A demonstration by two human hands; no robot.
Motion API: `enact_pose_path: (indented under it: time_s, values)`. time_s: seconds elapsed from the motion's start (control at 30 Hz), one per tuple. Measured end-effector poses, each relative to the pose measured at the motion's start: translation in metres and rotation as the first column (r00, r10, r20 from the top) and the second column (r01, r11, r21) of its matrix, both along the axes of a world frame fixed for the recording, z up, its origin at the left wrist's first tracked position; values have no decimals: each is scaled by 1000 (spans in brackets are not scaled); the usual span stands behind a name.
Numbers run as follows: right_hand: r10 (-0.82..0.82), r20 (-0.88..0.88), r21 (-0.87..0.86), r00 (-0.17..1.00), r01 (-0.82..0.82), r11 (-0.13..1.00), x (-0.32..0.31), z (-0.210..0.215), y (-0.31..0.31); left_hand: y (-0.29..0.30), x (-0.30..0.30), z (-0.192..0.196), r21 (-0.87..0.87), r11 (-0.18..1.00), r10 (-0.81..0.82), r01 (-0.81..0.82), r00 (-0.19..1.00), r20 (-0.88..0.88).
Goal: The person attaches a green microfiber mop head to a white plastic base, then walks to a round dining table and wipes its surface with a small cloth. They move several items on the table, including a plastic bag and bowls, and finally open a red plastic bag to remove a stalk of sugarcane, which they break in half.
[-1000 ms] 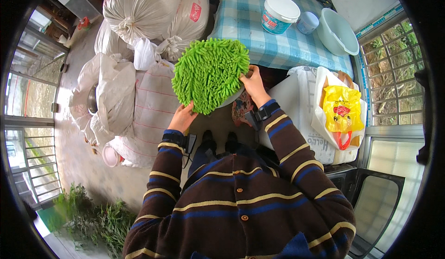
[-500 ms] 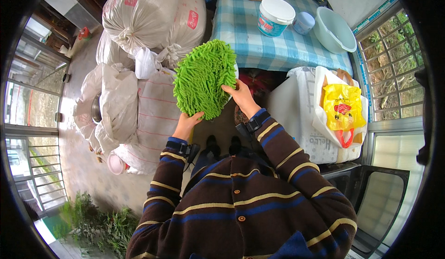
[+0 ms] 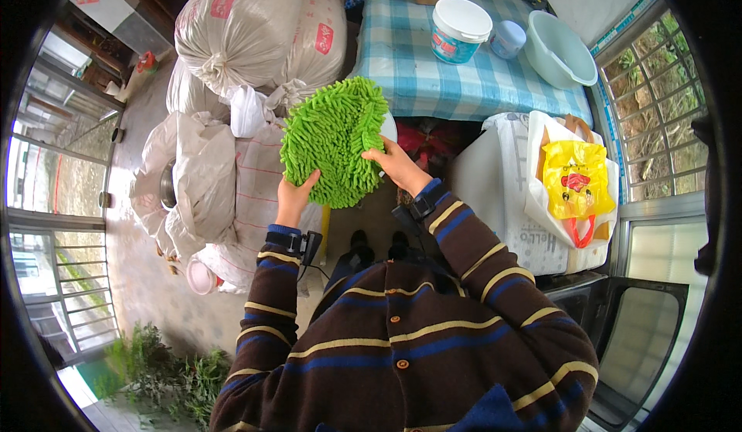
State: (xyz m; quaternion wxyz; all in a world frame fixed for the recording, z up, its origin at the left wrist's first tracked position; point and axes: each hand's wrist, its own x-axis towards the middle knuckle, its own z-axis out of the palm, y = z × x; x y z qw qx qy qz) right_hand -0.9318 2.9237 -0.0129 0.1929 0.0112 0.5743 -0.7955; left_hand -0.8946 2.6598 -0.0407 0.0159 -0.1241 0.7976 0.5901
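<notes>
A bright green chenille mop pad point(image 3: 335, 140) is held up in the centre of the frame, slightly above the middle, its shaggy side turned toward the camera so the whole face can be seen. The lower left edge is pinched by the left hand point(image 3: 294, 196), fingers closed on the pile. The right edge is gripped by the right hand point(image 3: 397, 166), fingers curled into the fibres. Both striped-sleeved forearms are raised from below, elbows bent. A checked table point(image 3: 433, 76) lies behind, tied sacks point(image 3: 239, 30) at upper left.
</notes>
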Motion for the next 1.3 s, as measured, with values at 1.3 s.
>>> enact_pose_path:
  time_s: [1.3]
  values:
    - [-422,22,5,906,422,907,1,-66,19,9,5,7,318,877,325,-360,932,159]
